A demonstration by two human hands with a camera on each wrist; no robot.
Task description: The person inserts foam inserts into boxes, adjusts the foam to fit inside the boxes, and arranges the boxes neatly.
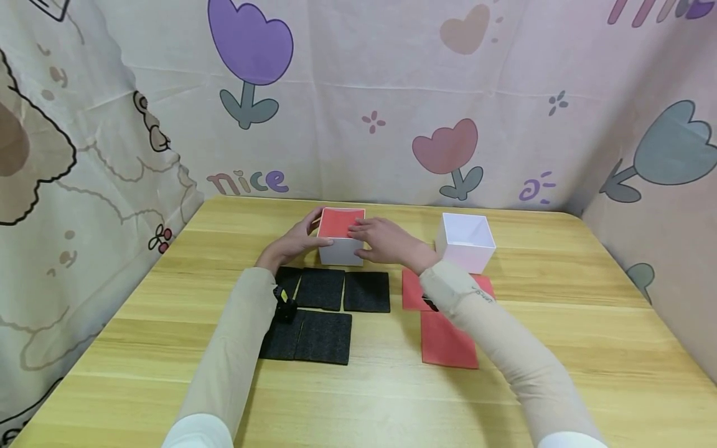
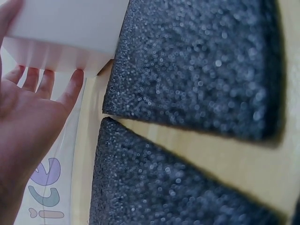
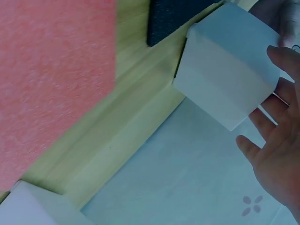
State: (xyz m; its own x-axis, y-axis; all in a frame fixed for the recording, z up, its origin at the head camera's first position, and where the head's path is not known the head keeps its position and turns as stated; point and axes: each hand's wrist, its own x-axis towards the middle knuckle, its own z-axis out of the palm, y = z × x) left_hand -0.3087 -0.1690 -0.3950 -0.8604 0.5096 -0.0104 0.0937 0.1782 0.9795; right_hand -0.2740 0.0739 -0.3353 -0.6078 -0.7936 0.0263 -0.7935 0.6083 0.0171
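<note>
A white open-topped box (image 1: 342, 253) stands toward the back of the table, with a red foam square (image 1: 336, 223) level near its rim. My left hand (image 1: 294, 244) holds the box from its left, fingertips against the side (image 2: 56, 55) and thumb at the front top edge. From the right, my right hand (image 1: 389, 241) reaches over the box, its fairly straight fingers touching the red square near the right edge. In the right wrist view, the right thumb (image 3: 283, 60) is close to the box's front face. What lies under the red square is hidden.
Several black foam squares (image 1: 366, 292) lie in two rows before the box. Red foam squares (image 1: 448, 342) lie at right, partly under my right sleeve (image 1: 476, 311). A second white box (image 1: 467, 249) stands behind them. A printed cloth (image 1: 347, 143) hangs along the table's back edge.
</note>
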